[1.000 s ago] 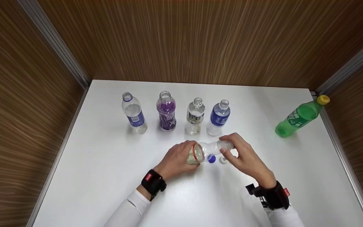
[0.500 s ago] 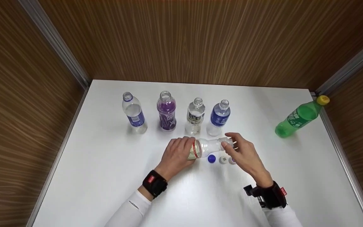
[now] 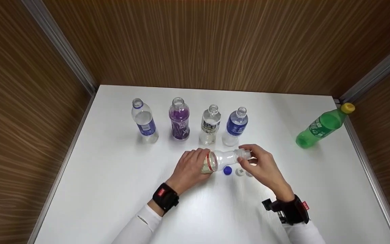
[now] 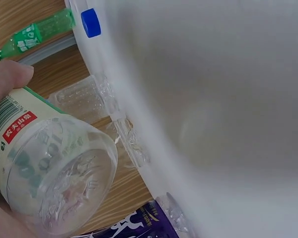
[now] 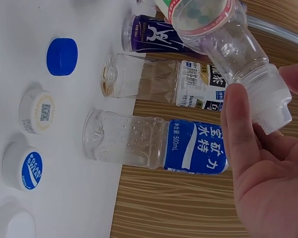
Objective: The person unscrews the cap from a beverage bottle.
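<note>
A clear bottle with a pale label and red band lies tilted sideways between both hands, its neck to the right. My left hand grips the labelled body; in the left wrist view the bottle's base faces the camera. At the neck, my right hand pinches the translucent cap between thumb and fingers. Below the bottle, on the table, lie a blue cap and a white cap. The right wrist view also shows a Pocari Sweat cap and another white cap.
Behind the hands stand several uncapped bottles in a row: a blue-labelled one, a purple one, a tea bottle and another blue-labelled one. A green bottle with a yellow cap stands far right. Wood-grain panels enclose the white table.
The bottle has turned slightly and moved a little away from me. My right fingers have loosened at the cap and come back round it. The standing bottles have stayed put.
</note>
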Motion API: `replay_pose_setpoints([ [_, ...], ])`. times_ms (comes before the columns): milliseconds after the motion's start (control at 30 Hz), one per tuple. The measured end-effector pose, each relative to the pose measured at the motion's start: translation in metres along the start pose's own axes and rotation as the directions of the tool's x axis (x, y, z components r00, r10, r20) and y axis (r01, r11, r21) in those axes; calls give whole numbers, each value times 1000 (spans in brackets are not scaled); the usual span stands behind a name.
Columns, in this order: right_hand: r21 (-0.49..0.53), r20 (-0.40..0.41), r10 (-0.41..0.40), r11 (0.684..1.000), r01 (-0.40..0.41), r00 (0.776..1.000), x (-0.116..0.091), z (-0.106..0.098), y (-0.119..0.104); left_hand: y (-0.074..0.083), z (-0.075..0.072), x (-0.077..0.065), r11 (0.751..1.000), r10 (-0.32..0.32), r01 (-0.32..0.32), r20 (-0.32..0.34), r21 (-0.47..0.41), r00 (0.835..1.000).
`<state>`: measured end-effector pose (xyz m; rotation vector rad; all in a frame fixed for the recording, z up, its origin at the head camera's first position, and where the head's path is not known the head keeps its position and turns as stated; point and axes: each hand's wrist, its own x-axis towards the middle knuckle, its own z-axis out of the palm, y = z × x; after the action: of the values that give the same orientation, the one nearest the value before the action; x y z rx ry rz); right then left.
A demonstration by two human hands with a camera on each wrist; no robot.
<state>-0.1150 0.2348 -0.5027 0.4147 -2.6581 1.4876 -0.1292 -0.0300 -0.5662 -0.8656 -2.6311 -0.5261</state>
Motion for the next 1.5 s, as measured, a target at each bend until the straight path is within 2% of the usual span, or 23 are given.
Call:
replay_pose_setpoints([
  [200,25,19,-21,999,20,1000,-1,-3,-3,2,-1,0,994,-40,46,63,-96,997],
  [467,29,-3,-49,998,49,999,-2,-6,-4,3,-2,0,990,-51,61,80,-126,996],
  [733,-10,-65,-43,999,43,997,-4,-8,-4,1,-1,-1,988,-63,68,41,-140,997],
  [1067,-44,-90,-46,998,42,995,-11,-22,-30,-4,1,-2,968,-100,81,-70,-238,992],
  [1367,-82,-128,-14,997,4,992,-23,-38,-3,-6,2,-2,925,-167,119,-105,-360,980],
  [1500,-126,-129,-4,992,-12,992,-29,-47,34,-6,2,-2,909,-192,136,-104,-394,976],
])
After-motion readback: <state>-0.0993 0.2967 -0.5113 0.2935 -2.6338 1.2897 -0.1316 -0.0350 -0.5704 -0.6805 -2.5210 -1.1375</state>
